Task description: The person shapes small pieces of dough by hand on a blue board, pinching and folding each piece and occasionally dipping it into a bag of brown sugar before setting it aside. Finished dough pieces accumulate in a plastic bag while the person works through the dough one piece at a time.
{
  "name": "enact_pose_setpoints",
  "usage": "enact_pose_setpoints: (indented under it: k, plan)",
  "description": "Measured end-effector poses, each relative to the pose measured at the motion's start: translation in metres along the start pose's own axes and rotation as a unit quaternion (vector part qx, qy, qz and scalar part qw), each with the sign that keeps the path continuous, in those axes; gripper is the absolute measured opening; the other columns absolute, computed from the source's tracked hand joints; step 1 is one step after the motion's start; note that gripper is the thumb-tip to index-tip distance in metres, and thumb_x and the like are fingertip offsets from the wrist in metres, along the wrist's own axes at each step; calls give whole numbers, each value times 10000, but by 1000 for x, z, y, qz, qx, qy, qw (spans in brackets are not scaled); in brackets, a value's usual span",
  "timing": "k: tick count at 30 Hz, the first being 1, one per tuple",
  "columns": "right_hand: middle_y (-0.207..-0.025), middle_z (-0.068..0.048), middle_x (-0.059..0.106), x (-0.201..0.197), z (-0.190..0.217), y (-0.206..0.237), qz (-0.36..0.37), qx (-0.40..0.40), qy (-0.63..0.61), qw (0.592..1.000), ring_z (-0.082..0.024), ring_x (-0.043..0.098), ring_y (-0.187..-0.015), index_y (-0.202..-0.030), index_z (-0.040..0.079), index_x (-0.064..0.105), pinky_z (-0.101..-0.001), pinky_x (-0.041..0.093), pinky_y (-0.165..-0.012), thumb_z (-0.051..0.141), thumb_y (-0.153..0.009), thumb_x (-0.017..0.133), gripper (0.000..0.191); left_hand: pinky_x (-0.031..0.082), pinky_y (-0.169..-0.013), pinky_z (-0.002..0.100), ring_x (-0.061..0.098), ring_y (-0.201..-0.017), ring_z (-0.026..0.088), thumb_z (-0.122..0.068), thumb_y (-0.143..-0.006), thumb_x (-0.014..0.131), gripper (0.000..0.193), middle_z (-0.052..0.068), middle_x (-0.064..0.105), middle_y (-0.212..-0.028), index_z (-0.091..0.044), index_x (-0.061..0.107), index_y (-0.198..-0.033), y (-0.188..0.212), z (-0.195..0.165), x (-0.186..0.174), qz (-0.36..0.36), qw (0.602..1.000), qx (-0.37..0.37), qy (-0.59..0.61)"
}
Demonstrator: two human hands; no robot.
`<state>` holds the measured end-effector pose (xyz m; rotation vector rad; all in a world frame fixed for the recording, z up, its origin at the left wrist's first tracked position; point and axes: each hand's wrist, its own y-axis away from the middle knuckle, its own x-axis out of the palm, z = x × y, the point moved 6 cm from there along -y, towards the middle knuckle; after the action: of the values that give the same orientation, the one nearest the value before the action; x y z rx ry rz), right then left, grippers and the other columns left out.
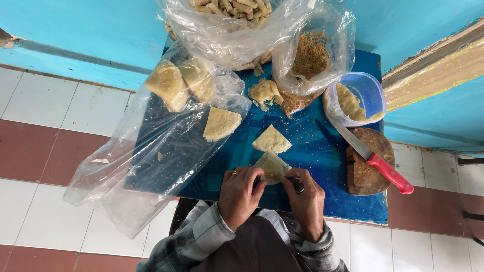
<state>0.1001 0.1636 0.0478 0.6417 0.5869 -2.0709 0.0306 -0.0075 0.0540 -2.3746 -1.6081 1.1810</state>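
At the near edge of the blue table (322, 151), both hands fold a thin pastry wrapper (272, 167) that lies on the tabletop. The left hand (239, 194), with a ring on one finger, pinches the wrapper's left side with closed fingertips; the right hand (305, 199) grips its right side the same way. Just beyond lies a triangular wrapper (271, 140), and further left another sheet (221, 123) rests on clear plastic (166, 146). On the right, a red-handled knife (375, 161) lies across a round wooden board (370, 166), near a plastic tub (368, 93). At the far side sits a bag of crumbs (310, 58).
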Motion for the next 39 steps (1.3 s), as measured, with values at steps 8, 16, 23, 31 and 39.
enact_pose_setpoints:
  k: [8,16,23,31,39]
  plan:
    - [-965,-56,755,1,21,5,-9,-106,49,993,-175,735,-767,-1020,75,707,-298,578,-652,95,-861,794,183,478,-836,401,668,-948,223,-145,-912,769,303,39,711,-1045,-78,643,-1179,2,-10,5,14,995,78,-62]
    - [-1029,-45,760,-3,40,3,40,-195,114,973,-248,702,-877,-1047,86,755,-362,562,-758,97,-782,819,273,483,-852,414,647,-971,234,-136,-931,741,176,13,698,-1083,-92,663,-1083,6,-8,11,55,986,123,-102]
    - [-1002,-32,734,-2,46,-8,90,-219,119,964,-239,681,-899,-1065,112,785,-361,566,-749,119,-745,823,323,489,-783,403,656,-936,274,-43,-935,679,159,67,701,-1020,-61,627,-1084,0,3,20,56,988,100,-101]
    - [-886,-22,688,10,35,-37,145,-229,157,950,-219,674,-854,-940,141,784,-369,546,-677,176,-805,807,141,501,-752,411,633,-872,273,-42,-909,698,208,84,677,-956,-51,610,-1098,-11,7,21,26,995,60,-75]
    - [-889,-31,731,18,19,-52,201,-119,66,970,-219,699,-667,-951,123,751,-362,557,-598,179,-768,829,207,509,-750,422,608,-864,305,-68,-804,763,143,84,601,-881,-76,643,-883,-25,7,19,44,998,-7,-55]
